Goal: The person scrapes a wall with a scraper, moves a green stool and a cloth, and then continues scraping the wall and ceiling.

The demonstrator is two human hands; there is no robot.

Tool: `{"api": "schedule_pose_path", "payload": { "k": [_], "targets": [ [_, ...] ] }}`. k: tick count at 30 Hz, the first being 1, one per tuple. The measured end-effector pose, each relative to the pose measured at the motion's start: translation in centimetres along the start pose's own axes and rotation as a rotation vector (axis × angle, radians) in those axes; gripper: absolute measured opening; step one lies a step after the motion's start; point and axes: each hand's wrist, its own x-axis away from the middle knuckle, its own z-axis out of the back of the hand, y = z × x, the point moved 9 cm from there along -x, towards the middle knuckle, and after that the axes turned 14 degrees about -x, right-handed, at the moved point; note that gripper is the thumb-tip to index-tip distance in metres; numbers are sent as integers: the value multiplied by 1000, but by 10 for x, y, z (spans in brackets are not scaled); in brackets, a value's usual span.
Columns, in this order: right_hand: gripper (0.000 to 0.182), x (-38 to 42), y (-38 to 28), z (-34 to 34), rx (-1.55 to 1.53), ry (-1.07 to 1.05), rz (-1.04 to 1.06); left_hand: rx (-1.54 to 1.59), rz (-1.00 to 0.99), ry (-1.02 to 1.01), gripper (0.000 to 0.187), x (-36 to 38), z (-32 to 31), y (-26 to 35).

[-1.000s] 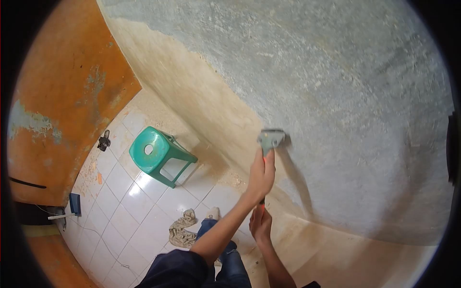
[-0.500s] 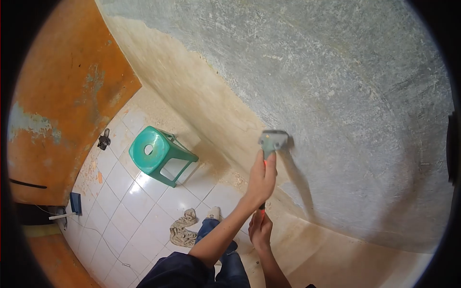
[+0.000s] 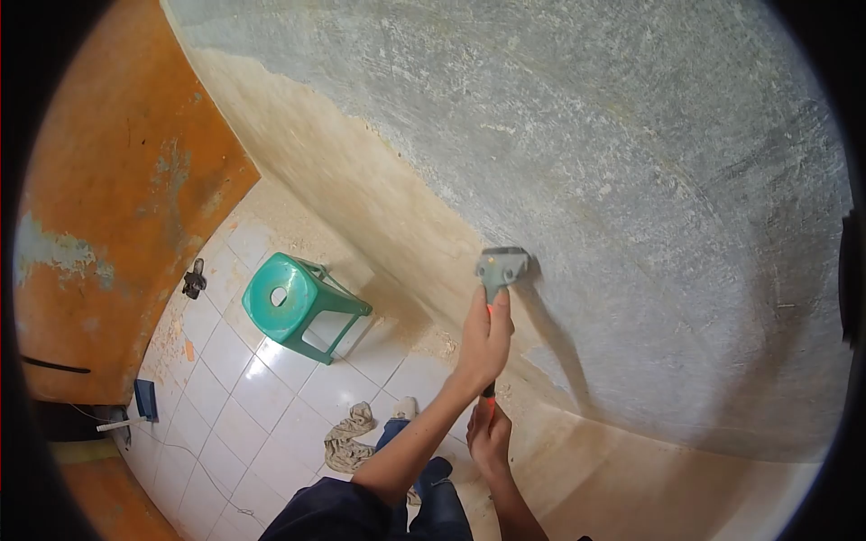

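Note:
A long-handled scraper (image 3: 502, 267) with a grey head and a red and black handle is held against the wall (image 3: 613, 180). Its head lies by the border between the cream paint (image 3: 361, 167) and the bared grey surface. My left hand (image 3: 486, 343) is closed round the handle just below the head, the thumb and a finger pointing up along it. Lower down, my right hand (image 3: 489, 442) grips the handle near its end.
A green plastic stool (image 3: 298, 302) stands on the white tiled floor, with paint flakes around it. A crumpled cloth (image 3: 347, 442) lies by my foot. To the left are an orange wall (image 3: 117, 180), a small dark object (image 3: 194, 279), a blue item (image 3: 145, 399) and a thin cable.
The scraper head has shifted slightly left along the paint border, with both hands keeping their grip. My view has tilted a little.

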Motion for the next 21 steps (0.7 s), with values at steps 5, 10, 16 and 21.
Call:
{"api": "schedule_pose_path", "payload": {
  "k": [5,10,16,21],
  "targets": [
    [43,-13,-3,-10,57,-43,-9,5,26,-10,28,-10,13,15],
    [46,0,8,1,75,39,6,9,30,-37,25,-6,11,15],
    [45,0,12,-1,30,32,-29,16,-15,-52,32,-7,7,4],
    [41,-19,-39,-25,233,-46,216,51,-29,46,32,-36,38,48]
  ]
}}
